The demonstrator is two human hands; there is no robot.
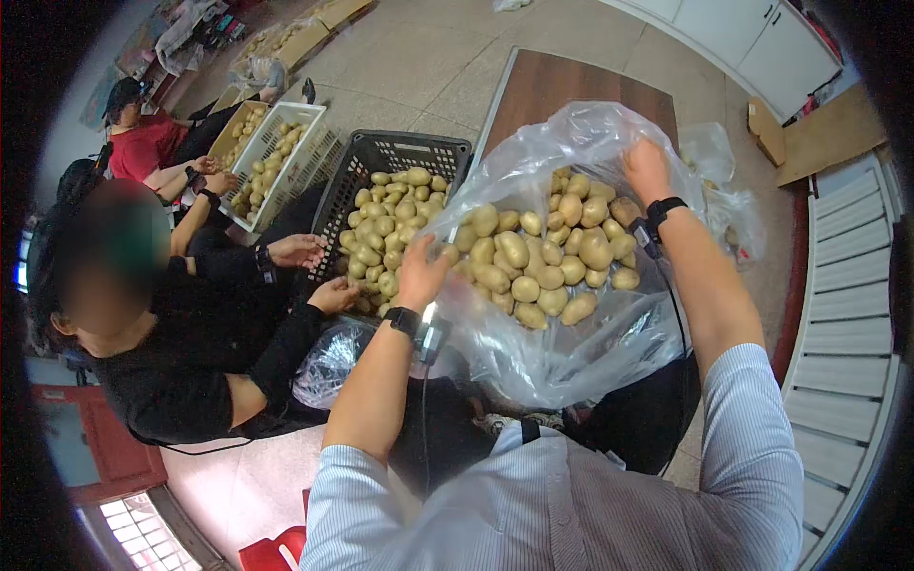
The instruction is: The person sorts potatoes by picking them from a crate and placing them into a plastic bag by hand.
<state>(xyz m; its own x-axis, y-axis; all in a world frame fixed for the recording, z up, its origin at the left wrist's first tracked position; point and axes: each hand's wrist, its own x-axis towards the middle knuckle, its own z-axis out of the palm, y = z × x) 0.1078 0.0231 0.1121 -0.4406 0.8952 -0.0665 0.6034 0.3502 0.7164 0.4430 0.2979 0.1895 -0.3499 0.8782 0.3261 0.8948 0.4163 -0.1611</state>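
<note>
Plastic, clear and crinkled, meets the right hand (649,171), whose bent fingers seem to close on the raised far edge of the bag (547,360). At the opposite edge the left hand (421,276) has its fingers half curled and a little apart against the film; whether they pinch it, I cannot tell. Between the hands the bag lies spread wide in front of the body, with a heap of potatoes (547,255) inside.

As a judgement, the film should be light, limp and slippery, prone to slide or tear under a thin pinch, so a gathered fold of the rim is the best hold. The potatoes look firm, and together heavy enough to want support from beneath; singly, a whole-hand grasp suits their rounded sides.

Beyond the bag is a brown tabletop (562,81). To the left stands a black crate (411,141) of potatoes, near a co-worker's hand (297,251). Farther off is a white crate (320,147), also holding potatoes.
</note>
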